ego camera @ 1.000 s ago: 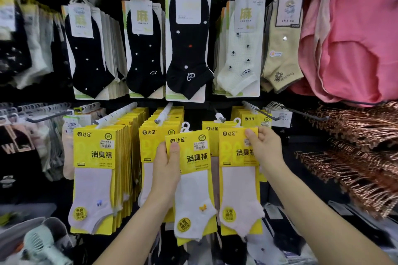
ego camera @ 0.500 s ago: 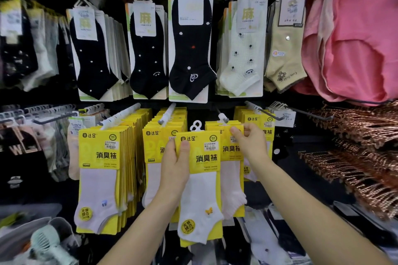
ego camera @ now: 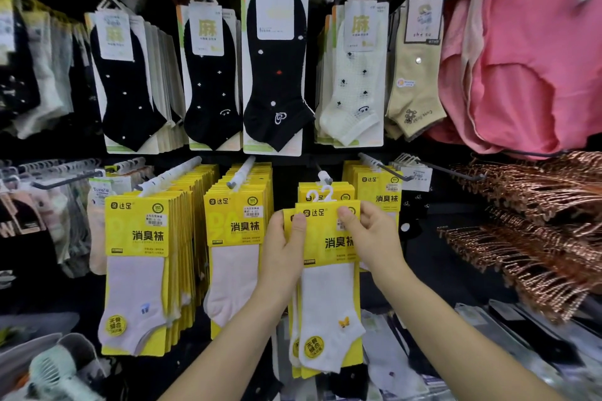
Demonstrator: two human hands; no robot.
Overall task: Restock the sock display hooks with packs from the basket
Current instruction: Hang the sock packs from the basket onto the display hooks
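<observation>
I hold a small stack of yellow sock packs point(ego camera: 329, 299) with white socks in front of the lower row of hooks. My left hand point(ego camera: 283, 251) grips the stack's left edge, thumb on the front card. My right hand point(ego camera: 368, 234) pinches the top right of the front pack. The packs' white hanger loops point(ego camera: 321, 194) sit just below the tip of the third hook point(ego camera: 324, 176), which carries only a few yellow packs behind. No basket shows in the frame.
Full hooks of yellow packs point(ego camera: 143, 257) hang to the left and another point(ego camera: 237, 238) beside my left hand. Black and cream socks point(ego camera: 277, 75) fill the upper row. Pink garments point(ego camera: 527, 52) and copper hangers point(ego camera: 537, 231) crowd the right side.
My right hand brought its pack leftward onto the one in my left hand, so both packs now form one stack. The stack rose toward the third hook's tip.
</observation>
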